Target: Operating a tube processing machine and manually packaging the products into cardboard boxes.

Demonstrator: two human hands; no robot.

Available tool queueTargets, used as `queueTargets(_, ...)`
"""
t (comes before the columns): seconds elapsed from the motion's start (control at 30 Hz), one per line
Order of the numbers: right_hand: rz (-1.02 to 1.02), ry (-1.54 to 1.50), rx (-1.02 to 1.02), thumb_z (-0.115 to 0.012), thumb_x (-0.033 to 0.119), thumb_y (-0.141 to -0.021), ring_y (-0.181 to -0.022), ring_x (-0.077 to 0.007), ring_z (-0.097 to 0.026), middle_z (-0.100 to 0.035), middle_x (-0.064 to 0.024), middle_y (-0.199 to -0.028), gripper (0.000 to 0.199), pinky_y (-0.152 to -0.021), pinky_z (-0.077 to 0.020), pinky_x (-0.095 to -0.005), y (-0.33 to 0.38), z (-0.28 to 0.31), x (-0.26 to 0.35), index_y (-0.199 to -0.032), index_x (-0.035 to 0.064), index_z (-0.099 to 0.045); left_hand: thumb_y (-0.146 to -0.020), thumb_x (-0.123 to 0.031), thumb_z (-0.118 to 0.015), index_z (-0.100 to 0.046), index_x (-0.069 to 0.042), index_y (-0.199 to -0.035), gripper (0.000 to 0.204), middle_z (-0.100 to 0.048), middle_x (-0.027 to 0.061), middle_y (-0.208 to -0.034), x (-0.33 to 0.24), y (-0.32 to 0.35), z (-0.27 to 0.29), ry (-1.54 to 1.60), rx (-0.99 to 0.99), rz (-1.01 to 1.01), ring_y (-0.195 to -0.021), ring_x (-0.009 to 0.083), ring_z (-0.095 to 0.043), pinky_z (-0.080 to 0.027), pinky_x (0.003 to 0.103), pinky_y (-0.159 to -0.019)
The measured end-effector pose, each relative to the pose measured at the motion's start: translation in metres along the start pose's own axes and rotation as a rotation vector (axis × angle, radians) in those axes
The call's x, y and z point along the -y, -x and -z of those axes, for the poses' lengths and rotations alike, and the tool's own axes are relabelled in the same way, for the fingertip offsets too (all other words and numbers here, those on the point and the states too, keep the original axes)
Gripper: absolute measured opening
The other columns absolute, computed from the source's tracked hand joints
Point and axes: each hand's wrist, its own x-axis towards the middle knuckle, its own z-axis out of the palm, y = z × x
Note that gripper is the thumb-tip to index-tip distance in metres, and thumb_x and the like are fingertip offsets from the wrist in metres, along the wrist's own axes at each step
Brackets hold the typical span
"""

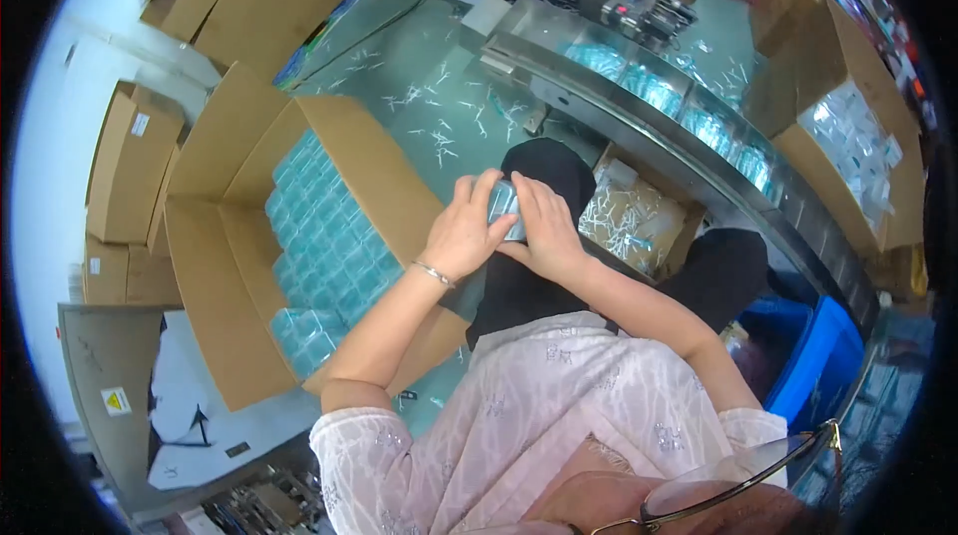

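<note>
Between my two hands is a small clear plastic-wrapped pack (503,204) with a teal tint, held above my knee. My left hand (465,228) closes on its left side, thumb at the near edge. From the right, my right hand (545,231) grips the same pack, its fingers along the far right side. What lies inside the wrap is too small to tell. To my left stands an open cardboard box (384,171) with rows of similar teal packs (329,226) stacked in it; a few packs lie at its near end.
A metal conveyor (639,116) with wrapped teal packs runs from the far middle to the right. Under it sits a carton of white scraps (629,226). A blue bin (823,360) stands at the right, and a tall box of clear plastic (848,146) beyond. White bits litter the green floor (399,66).
</note>
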Motion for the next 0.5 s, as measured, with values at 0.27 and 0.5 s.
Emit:
queueTargets(0.27,0.098,0.188,0.108,-0.071,0.022,-0.057,-0.103,-0.0346,-0.043,-0.046,-0.0165,-0.112,0.067,-0.087,-0.0338,-0.0421,-0.002,-0.012,-0.016,-0.114,0.0015,-0.043,-0.079,-0.02,-0.056,-0.04,-0.007,-0.112,0.039,-0.042,0.0065,-0.107,0.115,0.009,-0.018,0.72,-0.172,-0.171,-0.106,0.0184,-0.038,-0.03,0.03,-0.092)
queueTargets(0.5,-0.242,0.269,0.002,-0.059,0.002,-0.066,-0.104,-0.0328,-0.044,-0.043,-0.0165,-0.114,0.043,-0.089,-0.0352,-0.0384,0.041,0.024,-0.113,-0.108,0.0016,-0.049,-0.059,-0.017,-0.074,-0.042,0.0,-0.111,0.063,-0.042,0.0184,-0.115,0.362,0.097,0.143,0.072,-1.113,0.425,-0.108,0.0301,-0.042,-0.034,0.038,-0.093)
